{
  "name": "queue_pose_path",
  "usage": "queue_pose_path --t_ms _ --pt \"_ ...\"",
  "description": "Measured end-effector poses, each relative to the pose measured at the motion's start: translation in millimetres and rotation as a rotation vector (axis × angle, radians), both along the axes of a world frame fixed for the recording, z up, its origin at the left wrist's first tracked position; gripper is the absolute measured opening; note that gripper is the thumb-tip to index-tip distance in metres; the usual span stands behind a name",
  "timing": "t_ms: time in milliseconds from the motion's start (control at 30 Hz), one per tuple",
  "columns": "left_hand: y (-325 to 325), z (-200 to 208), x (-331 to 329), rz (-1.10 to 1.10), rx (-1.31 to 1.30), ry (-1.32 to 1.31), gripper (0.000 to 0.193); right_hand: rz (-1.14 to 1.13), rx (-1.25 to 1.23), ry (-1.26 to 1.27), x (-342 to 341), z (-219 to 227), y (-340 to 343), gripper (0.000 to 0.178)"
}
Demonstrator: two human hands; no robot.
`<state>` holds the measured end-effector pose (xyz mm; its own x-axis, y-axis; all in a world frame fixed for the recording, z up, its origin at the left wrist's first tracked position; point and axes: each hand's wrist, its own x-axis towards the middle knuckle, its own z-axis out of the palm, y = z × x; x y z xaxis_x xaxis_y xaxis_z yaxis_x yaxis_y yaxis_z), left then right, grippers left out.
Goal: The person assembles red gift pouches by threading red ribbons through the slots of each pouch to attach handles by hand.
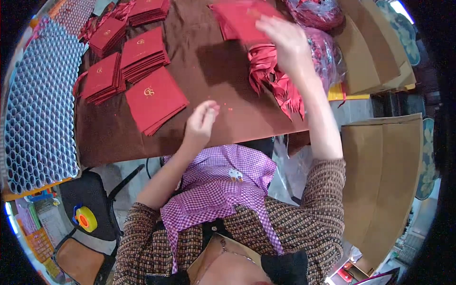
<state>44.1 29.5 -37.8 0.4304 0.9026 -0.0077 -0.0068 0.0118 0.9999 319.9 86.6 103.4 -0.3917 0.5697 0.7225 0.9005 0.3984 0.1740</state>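
Right hand [287, 40]: raised over the far side of the brown-covered table [261, 124], fingers stretched across a flat red piece [240, 21]; firm grip or mere contact, impossible to tell. Left hand [203, 121]: just above the near part of the table, fingers curled with tips drawn together, nothing visible between; front stack of red folders [154, 97] just beside, to the left. Behind that stack: further red stacks [142, 47]. Beneath the right wrist: heap of red ribbons [273, 71], trailing toward the near edge; clear plastic bags [327, 54] beyond. Possible mishaps: ribbons dragged or tangled by a low sweep of the right forearm; front stack, already skewed, fanned out by a nudge from the left hand; red specks [230, 109] picked up on a folder from the tabletop; flat red piece dropped through a loose hold. Hard to make out: flat red piece, blurred and partly covered by fingers; underside of that piece, hidden; rearmost stack, cut off at the top; bag contents, obscured by glare.
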Motion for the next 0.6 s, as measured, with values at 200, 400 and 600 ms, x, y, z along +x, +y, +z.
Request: queue_pose_path --t_ms 200,400,600 --pt "-9 -26 5 0.027 0.642 0.363 0.015 -0.128 -0.031 0.032 62 -87 120 0.04" --pt "-10 -34 0 0.005 0.662 0.318 0.022 -0.247 -0.873 0.02 54 -123 132 0.052" --pt "-14 -30 8 -0.025 0.671 0.359 0.022 0.01 -0.288 0.278 64 -50 40 0.038"
